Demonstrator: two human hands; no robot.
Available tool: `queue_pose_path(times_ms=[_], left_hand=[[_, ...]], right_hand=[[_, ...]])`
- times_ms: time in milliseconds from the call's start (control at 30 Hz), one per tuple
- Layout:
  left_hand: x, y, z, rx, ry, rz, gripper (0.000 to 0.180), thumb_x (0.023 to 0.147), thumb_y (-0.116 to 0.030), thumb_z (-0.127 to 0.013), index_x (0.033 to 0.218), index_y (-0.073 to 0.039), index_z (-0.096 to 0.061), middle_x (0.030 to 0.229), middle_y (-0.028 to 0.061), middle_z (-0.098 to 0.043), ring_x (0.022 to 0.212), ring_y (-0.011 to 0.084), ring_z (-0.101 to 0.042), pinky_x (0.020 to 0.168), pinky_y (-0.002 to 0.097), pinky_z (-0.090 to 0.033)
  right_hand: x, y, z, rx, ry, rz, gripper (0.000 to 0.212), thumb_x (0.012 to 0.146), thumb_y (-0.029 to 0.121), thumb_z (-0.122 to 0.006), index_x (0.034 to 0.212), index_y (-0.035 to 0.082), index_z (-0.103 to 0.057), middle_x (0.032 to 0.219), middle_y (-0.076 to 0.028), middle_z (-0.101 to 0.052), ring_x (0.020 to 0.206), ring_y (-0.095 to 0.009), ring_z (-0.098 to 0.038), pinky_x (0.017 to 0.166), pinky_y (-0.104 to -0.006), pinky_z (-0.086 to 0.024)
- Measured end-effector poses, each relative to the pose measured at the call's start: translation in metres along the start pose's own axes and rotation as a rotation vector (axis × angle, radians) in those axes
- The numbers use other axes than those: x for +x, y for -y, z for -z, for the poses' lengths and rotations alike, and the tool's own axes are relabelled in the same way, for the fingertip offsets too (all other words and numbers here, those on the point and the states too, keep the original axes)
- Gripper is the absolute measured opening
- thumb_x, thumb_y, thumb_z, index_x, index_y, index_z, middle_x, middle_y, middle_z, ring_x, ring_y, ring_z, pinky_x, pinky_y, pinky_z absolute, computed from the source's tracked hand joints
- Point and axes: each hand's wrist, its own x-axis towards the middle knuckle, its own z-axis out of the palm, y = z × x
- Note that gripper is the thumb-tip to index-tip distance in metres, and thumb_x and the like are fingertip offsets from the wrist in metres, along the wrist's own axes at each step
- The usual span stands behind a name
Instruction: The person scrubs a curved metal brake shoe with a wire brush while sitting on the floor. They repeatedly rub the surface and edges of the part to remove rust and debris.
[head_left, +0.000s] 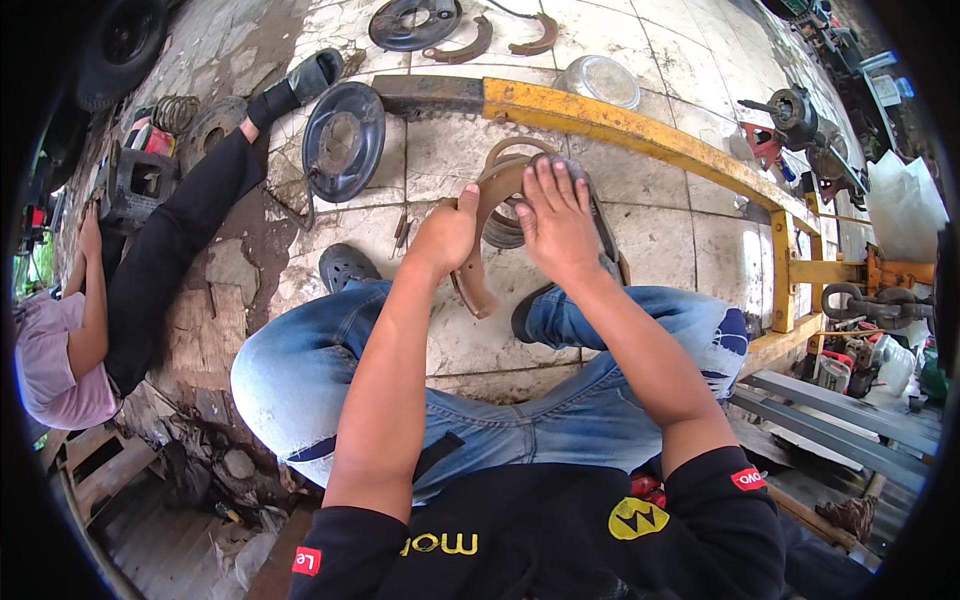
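Between my knees, my left hand (447,232) is closed around a curved brown brake shoe (477,285), with the thumb up along its outer side. My right hand (557,218) lies flat over the shoe's upper end, fingers stretched out and side by side. Just behind the hands, rusty round rings (503,233) rest on the tiles, partly covered. A dark curved piece (604,232) shows beside my right wrist; my hand hides much of it. Further ahead lie two more brake shoes (466,44) and a black brake backing plate (415,24).
A yellow steel frame (630,128) crosses ahead and runs down the right side. Another black backing plate (343,143) lies left of it. Behind the beam is a clear plastic tub (601,82). A seated person (75,345) stretches a leg out at left. A heavy chain (880,303) is at right.
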Motion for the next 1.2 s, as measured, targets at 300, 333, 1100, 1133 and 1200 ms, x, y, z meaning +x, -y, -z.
queue_pose_path(times_ms=[300,333,1100,1133,1200], left_hand=[[0.002,0.000,0.001,0.037,-0.012,-0.029,0.077,0.100,-0.056,-0.029,0.128,0.011,-0.054,0.129,0.0323,-0.055,0.123,0.0417,-0.053,0.105,0.0419,-0.038],[0.001,0.000,0.001,0.033,-0.009,-0.003,0.077,0.100,-0.056,-0.029,0.128,0.011,-0.054,0.130,0.0323,-0.055,0.124,0.0418,-0.053,0.105,0.0419,-0.038],[0.009,0.009,-0.001,0.005,-0.006,-0.030,0.079,0.100,-0.057,-0.029,0.127,0.013,-0.053,0.129,0.0337,-0.054,0.126,0.0414,-0.051,0.105,0.0415,-0.038],[0.008,0.008,0.000,0.012,0.003,-0.029,0.079,0.100,-0.057,-0.029,0.128,0.012,-0.053,0.130,0.0333,-0.054,0.126,0.0414,-0.051,0.105,0.0414,-0.038],[0.005,0.004,0.000,0.023,0.021,-0.027,0.079,0.100,-0.057,-0.029,0.129,0.012,-0.052,0.131,0.0325,-0.054,0.126,0.0413,-0.050,0.105,0.0412,-0.038]], right_hand=[[-0.004,0.013,0.008,0.145,0.007,0.098,0.044,0.101,0.030,-0.045,0.138,0.007,-0.053,0.146,-0.012,-0.048,0.138,-0.030,-0.040,0.114,-0.0488,-0.028],[-0.004,0.017,0.009,0.203,0.019,0.143,0.043,0.101,0.029,-0.046,0.138,0.007,-0.053,0.146,-0.012,-0.048,0.138,-0.030,-0.041,0.114,-0.0488,-0.029],[0.004,0.006,0.009,0.164,-0.028,0.116,0.042,0.100,0.028,-0.048,0.129,0.000,-0.058,0.140,-0.017,-0.053,0.134,-0.034,-0.045,0.112,-0.0477,-0.033],[0.005,0.002,0.009,0.116,-0.049,0.075,0.042,0.100,0.028,-0.048,0.129,-0.001,-0.058,0.140,-0.018,-0.053,0.134,-0.034,-0.045,0.112,-0.0478,-0.033],[0.000,0.011,0.007,0.135,-0.048,0.116,0.041,0.100,0.028,-0.049,0.127,-0.001,-0.060,0.139,-0.017,-0.054,0.133,-0.034,-0.046,0.112,-0.0474,-0.034]])
